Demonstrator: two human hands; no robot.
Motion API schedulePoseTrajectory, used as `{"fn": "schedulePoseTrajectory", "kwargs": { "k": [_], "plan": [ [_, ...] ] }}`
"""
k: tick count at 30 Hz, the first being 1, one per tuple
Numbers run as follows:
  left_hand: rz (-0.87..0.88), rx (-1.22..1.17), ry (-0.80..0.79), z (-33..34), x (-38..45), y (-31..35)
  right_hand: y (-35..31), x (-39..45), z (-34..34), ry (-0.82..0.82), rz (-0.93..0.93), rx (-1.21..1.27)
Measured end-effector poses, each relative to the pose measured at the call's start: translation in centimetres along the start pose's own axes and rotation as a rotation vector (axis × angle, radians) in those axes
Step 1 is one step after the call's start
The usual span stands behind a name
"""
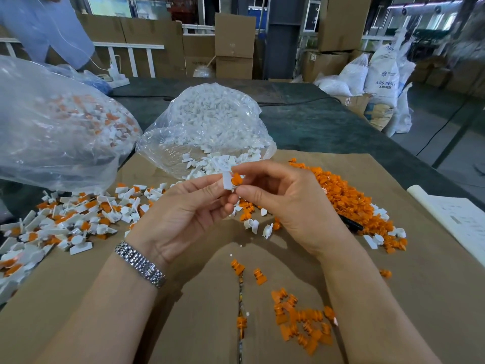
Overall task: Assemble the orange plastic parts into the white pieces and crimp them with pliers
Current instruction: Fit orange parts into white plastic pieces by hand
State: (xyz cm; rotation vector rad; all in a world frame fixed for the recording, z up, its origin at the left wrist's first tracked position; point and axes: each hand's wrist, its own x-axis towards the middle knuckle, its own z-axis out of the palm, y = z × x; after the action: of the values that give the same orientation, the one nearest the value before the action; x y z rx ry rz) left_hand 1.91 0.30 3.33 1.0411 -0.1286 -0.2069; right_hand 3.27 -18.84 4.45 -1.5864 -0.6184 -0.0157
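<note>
Behind the hands, an open clear bag (210, 127) heaped with loose white pieces (207, 111), its mouth spilling some onto the brown cardboard sheet (105, 285). At far left, a 2nd, larger clear bag (52, 127) holding finished white-and-orange assemblies. Spread beside it over the cardboard, a scatter of assembled parts (65, 222).

At right, a long heap of orange parts (349, 203); nearer the body, a smaller cluster of orange parts (301, 321).

Raised over the middle of the sheet: left hand (183, 208), metal watch band (140, 264) at the wrist, pinching a white piece (227, 181) between thumb and fingertips. Right hand (286, 198) pinching an orange part (237, 179) between thumb and forefinger, pressed against the white piece's right side. Both items right at the fingertips, touching each other, just in front of the white bag's mouth.

Pliers: cannot tell.
</note>
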Motion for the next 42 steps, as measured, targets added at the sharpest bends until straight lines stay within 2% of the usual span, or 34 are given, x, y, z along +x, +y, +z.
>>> {"fn": "schedulePoseTrajectory", "kwargs": {
  "k": [17, 25, 34, 39, 42],
  "plan": [
    [0.033, 0.069, -0.013, -0.3, 0.0, -0.1, -0.4, -0.1, 0.4, 0.019, -0.047, -0.061],
    [0.038, 0.045, 0.046, -0.1, 0.0, -0.1, -0.3, -0.1, 0.9, 0.108, -0.078, -0.287],
    [0.081, 0.15, 0.079, 0.0, -0.3, 0.3, 0.2, -0.1, 1.0, 0.145, -0.16, -0.518],
    [0.113, 0.242, 0.134, 0.2, -0.5, 0.2, 0.3, 0.0, 1.3, 0.117, -0.164, -0.547],
    [0.125, 0.227, 0.182, 0.3, -0.4, 0.3, 0.1, -0.1, 1.0, 0.078, -0.065, -0.379]
  ]
}}
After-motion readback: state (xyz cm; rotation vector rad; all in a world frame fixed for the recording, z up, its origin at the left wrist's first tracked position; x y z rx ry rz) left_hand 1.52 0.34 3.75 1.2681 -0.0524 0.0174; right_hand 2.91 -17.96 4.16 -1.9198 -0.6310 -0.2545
